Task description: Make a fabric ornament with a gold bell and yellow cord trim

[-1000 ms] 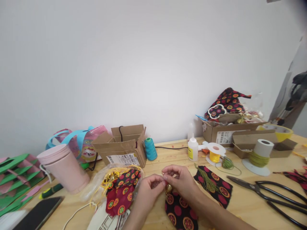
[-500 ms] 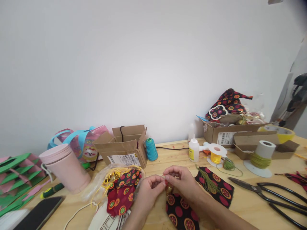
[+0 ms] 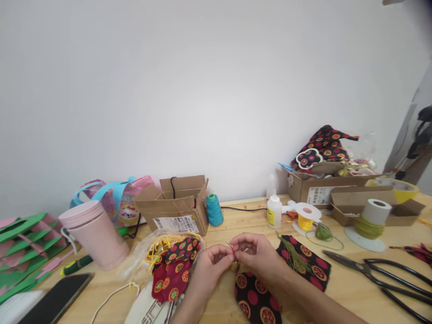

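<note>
Red cord (image 3: pixel 233 253), pinched between the fingertips of the left hand (image 3: pixel 212 266) and right hand (image 3: pixel 259 257) just beyond the near black patterned fabric (image 3: pixel 255 298), should prove light and limp, best held close to its tip.

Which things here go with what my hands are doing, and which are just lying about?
Apparently in use:
red cord, held between left hand and right hand
gold-coloured piece just below it
black patterned cloth near the right hand

Probably just lying about:
pink cup
phone
green-and-pink paper craft
pink bag
</note>
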Demonstrator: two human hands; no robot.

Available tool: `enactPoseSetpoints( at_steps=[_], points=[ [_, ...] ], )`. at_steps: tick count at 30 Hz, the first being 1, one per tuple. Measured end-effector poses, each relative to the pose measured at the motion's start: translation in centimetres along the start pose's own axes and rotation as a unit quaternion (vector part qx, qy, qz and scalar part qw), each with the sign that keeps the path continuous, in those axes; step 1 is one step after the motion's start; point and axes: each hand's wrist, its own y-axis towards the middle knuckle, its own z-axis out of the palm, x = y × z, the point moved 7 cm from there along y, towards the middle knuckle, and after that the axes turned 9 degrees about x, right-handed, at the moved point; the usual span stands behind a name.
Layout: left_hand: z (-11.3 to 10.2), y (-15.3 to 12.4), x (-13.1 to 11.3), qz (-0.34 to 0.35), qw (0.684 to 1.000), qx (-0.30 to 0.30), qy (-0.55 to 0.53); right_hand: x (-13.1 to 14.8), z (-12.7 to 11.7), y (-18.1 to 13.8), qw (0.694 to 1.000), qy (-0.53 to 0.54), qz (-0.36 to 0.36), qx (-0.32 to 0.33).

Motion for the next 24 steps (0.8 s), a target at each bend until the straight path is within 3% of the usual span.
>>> enactPoseSetpoints(
  at_steps=[24],
  points=[
    [0.24, 0.00, 0.13, -0.007, 0.999, 0.026, 0.035, 0.27, -0.42, 0.18, 0.998, -0.048, 0.004, -0.029]
  ],
)
